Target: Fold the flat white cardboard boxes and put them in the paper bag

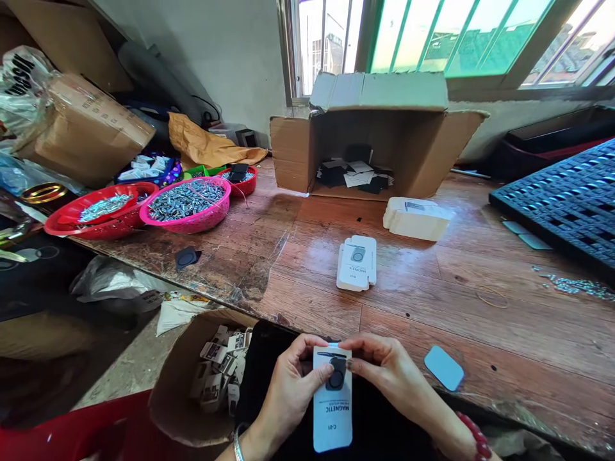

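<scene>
Over my lap, at the table's front edge, I hold a white box (332,422) printed "MAGNETIC" and "C-01" with a dark round holder pictured on it. My left hand (298,384) grips its left side, thumb lying across the printed picture. Closed at the upper right edge is my right hand (379,365), thumb and fingers pinching the box near its top end. Past my hands, a small stack of like-printed white boxes (356,262) lies on the table. A pale blue rounded plate (444,367) rests right of my right hand.
An open cardboard box (291,153) with black and white pieces stands at the back. A stack of white cards (418,221) lies before it. Left are a pink basket of metal parts (187,224) and red baskets (96,230). Below left, a carton (168,390) holds small boxes. A black crate (567,205) stands right.
</scene>
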Demonstrator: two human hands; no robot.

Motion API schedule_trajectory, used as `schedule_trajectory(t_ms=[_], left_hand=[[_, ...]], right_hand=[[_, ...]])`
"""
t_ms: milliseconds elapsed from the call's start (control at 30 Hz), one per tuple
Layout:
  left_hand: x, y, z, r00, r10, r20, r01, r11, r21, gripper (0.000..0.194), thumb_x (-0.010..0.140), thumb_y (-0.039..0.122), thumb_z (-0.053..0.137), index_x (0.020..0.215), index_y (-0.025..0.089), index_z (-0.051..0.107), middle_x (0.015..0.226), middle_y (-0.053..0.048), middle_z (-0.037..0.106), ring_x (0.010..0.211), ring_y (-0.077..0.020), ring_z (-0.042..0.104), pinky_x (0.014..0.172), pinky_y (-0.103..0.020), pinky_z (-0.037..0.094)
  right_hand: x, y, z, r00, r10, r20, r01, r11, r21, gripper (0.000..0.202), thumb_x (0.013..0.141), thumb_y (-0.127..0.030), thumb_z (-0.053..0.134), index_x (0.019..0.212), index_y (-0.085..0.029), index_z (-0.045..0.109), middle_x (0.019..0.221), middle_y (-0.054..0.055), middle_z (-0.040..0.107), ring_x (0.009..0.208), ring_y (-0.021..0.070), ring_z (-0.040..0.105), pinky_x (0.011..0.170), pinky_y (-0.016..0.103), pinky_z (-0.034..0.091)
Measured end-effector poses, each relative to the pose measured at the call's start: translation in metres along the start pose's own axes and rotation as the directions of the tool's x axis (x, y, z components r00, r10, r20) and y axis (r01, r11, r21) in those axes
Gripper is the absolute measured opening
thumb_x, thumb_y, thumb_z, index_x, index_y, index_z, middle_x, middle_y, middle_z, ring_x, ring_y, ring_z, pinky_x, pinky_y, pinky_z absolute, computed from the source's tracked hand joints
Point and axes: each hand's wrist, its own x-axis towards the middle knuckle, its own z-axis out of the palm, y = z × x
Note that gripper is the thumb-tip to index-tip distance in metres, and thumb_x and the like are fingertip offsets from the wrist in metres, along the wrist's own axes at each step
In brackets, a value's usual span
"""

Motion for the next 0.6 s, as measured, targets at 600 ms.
schedule_trajectory(t_ms=[600], left_hand=[[-0.006,0.028,-0.197,0.926,-0.008,-0.377,0.285,0.670,0.686,0.050,0.049,0.055,0.080,0.080,0.019,0.065,0.076,-0.004,0.072,0.080,-0.0297,0.067,0.075,-0.036,0.052]], right_hand=[[0.063,-0.009,-0.038,0.720,-0.683,-0.118,0.319,0.477,-0.819,0.018,0.090,-0.018,0.058,0.103,-0.016,0.071,0.108,0.015,0.071,0.109,0.0328,0.061,0.092,0.052,0.053]])
